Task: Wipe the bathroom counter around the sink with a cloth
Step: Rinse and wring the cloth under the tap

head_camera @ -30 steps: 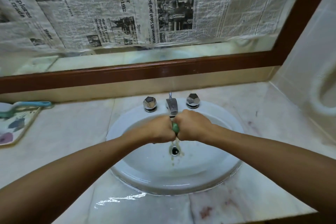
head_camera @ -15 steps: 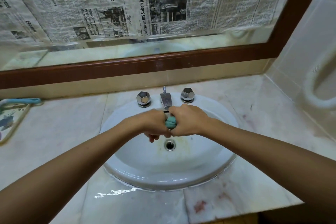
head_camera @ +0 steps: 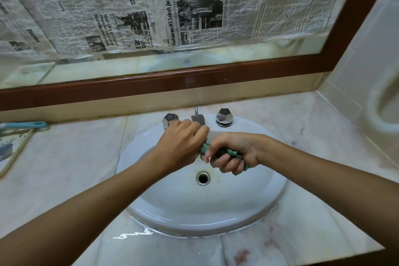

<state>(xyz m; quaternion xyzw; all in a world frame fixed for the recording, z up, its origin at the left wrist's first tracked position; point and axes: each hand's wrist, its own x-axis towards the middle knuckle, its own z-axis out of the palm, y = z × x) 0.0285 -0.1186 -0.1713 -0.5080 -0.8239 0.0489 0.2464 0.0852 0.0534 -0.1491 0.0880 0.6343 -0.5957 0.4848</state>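
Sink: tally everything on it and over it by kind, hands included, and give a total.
tap knobs: 2
spout: 1
drain: 1
green cloth: 1
hands, left hand and right hand: 2
Total: 7

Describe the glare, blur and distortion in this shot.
Head view: glare streaks on the wet counter at the front of the sink; the wide lens bows the mirror frame; the white ring at right is blurred; the green cloth looks sharp.
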